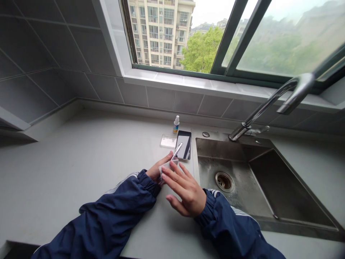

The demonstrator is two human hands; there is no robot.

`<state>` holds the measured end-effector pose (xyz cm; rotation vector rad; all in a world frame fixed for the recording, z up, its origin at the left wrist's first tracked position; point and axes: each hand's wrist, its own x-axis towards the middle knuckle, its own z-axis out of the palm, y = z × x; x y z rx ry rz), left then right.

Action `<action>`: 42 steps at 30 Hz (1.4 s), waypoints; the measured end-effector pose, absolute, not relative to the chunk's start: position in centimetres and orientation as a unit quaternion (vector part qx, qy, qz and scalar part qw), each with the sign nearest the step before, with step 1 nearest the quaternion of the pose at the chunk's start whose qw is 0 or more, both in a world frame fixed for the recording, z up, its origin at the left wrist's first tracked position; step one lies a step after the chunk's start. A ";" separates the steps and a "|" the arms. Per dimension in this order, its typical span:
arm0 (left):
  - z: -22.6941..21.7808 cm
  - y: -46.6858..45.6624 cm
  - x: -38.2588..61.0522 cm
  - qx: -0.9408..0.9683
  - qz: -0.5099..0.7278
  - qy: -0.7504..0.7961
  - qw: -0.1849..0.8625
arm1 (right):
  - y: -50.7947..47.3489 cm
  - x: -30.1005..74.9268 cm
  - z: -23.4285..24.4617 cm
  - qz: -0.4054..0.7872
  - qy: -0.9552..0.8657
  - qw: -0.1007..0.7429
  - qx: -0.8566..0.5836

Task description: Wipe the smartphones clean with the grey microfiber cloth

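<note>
My left hand (157, 170) is closed around a thin silver-edged phone (177, 150), tilted up over the counter. A white cloth (167, 165) lies against the phone's face. My right hand (185, 187) rests its outstretched fingertips on this cloth, with the thumb held apart. Just beyond the hands, a dark phone (184, 144) lies flat with a reflection on its screen. A clear phone case (168, 141) sits to its left. Behind them stands a small spray bottle (176, 124) with a white cap and a blue and yellow label. The held phone's lower part is hidden.
To the right is a steel sink (258, 144) with a round drain (224, 181). A chrome faucet (272, 99) arches over its back edge. The white counter (88, 154) runs left to a tiled wall (159, 95). A window (205, 39) is above.
</note>
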<state>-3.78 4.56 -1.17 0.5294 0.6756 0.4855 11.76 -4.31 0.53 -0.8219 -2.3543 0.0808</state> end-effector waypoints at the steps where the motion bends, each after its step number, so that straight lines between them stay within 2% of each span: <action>1: -1.2 4.6 -3.7 0.245 0.245 0.328 0.879 | -4.5 11.6 0.6 0.032 -0.900 0.314 -0.301; 4: -1.3 4.5 -3.7 0.234 0.234 0.340 0.880 | -4.4 11.7 0.6 0.029 -0.899 0.314 -0.305; 9: -1.2 4.3 -3.8 0.278 0.169 0.351 0.878 | -3.2 13.0 0.0 0.021 -0.848 0.339 -0.407; 16: -0.9 4.2 -4.0 0.331 0.157 0.340 0.866 | -2.3 14.2 -0.5 0.032 -0.809 0.371 -0.455; 22: -1.2 4.2 -4.0 0.344 0.151 0.338 0.863 | -2.7 13.6 -0.4 0.035 -0.797 0.402 -0.450; 28: -1.0 4.4 -3.9 0.343 0.140 0.341 0.864 | -4.1 11.8 0.2 0.036 -0.860 0.364 -0.357; 31: -0.8 4.4 -3.9 0.344 0.134 0.335 0.867 | -4.0 11.9 0.2 0.026 -0.864 0.356 -0.356; 36: -1.0 4.3 -4.1 0.341 0.129 0.335 0.869 | -2.9 13.2 -0.3 0.014 -0.812 0.397 -0.428; 42: -1.5 4.2 -4.3 0.333 0.134 0.330 0.873 | -2.8 13.3 -0.3 0.048 -0.783 0.445 -0.432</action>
